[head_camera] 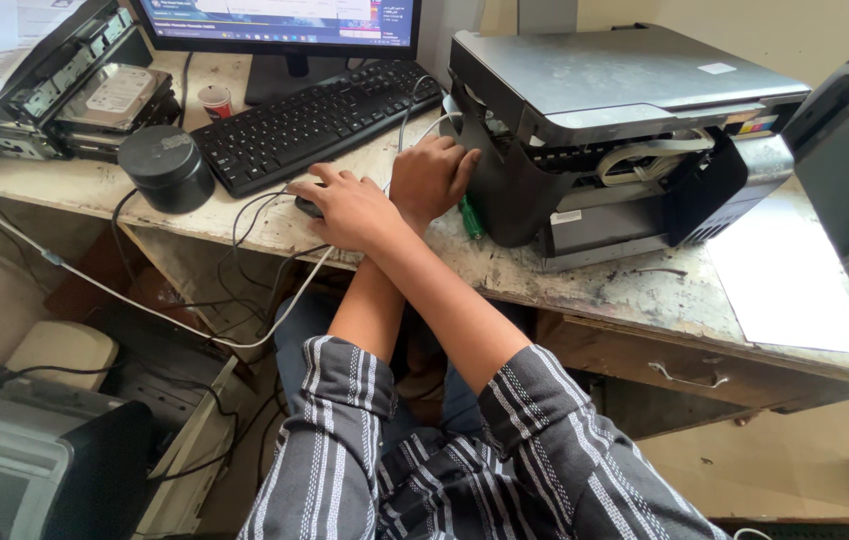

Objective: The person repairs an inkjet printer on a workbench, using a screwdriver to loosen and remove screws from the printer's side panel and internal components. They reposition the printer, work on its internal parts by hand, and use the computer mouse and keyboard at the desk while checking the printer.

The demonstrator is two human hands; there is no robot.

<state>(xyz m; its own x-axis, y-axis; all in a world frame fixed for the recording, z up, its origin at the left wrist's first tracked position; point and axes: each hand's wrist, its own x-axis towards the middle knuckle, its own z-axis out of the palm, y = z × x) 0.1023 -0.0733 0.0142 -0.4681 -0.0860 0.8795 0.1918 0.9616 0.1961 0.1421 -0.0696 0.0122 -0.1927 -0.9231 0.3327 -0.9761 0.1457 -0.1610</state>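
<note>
My forearms are crossed over the desk edge. My right hand (345, 205) reaches left and rests on a dark computer mouse (307, 206), covering most of it. My left hand (433, 176) reaches right, with its bent fingers against the left side of a black and grey printer (625, 110). What the fingers grip, if anything, is hidden. A green tool handle (471, 218) lies on the desk just right of that hand, by the printer's base. A black keyboard (315, 118) sits just beyond both hands.
A monitor (280, 22) stands behind the keyboard. A black round case (167, 165), a small cup (215, 100) and opened drives (65, 90) lie at the left. Cables (145, 305) hang off the worn desk (625, 290). A white sheet (795, 280) lies right. Machines (35, 460) sit on the floor.
</note>
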